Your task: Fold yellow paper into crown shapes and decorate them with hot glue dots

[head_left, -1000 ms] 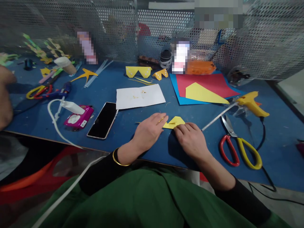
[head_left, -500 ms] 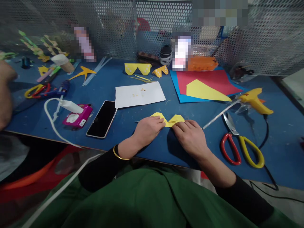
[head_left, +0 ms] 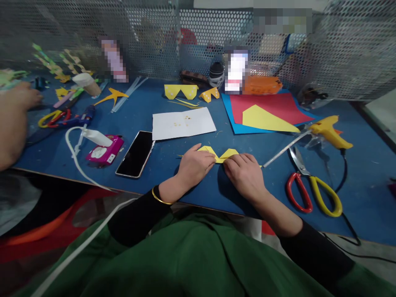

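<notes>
A small folded yellow paper piece (head_left: 220, 154) with two peaks lies on the blue table (head_left: 173, 156) near its front edge. My left hand (head_left: 194, 166) rests on the piece's left end, fingers curled and pressing it down. My right hand (head_left: 246, 176) presses on the right end with bent fingers. Both hands cover the lower part of the paper. A gold bangle (head_left: 160, 199) sits on my left wrist.
Red-and-yellow scissors (head_left: 309, 185) and a yellow glue gun (head_left: 329, 133) lie to the right. A phone (head_left: 136, 153), white sheet (head_left: 183, 123), pink tape dispenser (head_left: 104, 150) and coloured paper sheets (head_left: 266, 112) lie around. Another person's hand (head_left: 15, 119) is at far left. Mesh screen behind.
The yellow piece's left peak, covered by my left hand a second ago, now shows unfolded. Both hands have drawn slightly closer together on it.
</notes>
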Motion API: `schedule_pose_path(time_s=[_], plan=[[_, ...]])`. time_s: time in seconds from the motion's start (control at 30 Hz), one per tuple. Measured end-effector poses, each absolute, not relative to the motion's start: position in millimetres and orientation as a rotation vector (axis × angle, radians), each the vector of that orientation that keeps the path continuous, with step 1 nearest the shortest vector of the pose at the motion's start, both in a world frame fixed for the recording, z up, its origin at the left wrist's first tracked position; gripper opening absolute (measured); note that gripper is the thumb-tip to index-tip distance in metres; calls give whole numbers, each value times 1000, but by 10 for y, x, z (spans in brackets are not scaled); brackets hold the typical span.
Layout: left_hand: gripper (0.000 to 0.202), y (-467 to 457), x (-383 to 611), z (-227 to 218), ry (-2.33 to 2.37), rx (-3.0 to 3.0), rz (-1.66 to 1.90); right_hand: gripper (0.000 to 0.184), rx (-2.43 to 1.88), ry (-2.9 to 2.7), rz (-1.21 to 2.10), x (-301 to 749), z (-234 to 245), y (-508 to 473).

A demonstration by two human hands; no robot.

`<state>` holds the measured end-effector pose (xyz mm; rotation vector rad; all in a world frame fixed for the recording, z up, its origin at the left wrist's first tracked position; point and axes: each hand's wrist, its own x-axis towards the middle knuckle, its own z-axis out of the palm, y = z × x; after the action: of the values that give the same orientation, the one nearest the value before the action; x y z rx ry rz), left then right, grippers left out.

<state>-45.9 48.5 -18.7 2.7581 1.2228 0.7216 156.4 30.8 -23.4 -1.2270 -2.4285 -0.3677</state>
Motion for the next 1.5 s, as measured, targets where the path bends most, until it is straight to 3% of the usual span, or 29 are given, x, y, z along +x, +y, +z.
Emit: schedule_pose_path(time_s=[0.3, 0.43, 0.77, 1.1, 1.5], plan=[[18, 493, -429, -168, 1313, 2548, 758, 12, -1360, -2228, -54, 1589, -291, 320], [18, 492, -428, -168, 1320, 2526, 762, 16, -1384, -2153, 99, 1582, -299, 342], [19, 497, -452, -213, 1276, 2586, 842, 24, -1397, -2212, -68, 1555, -287, 334], [26, 308, -443, -121, 1195, 2954, 660, 27, -1384, -2505, -441, 1408, -206, 54], [33, 156, -463, -145, 1360, 2907, 547, 30, -1539, -2413, -501, 1625, -180, -78]])
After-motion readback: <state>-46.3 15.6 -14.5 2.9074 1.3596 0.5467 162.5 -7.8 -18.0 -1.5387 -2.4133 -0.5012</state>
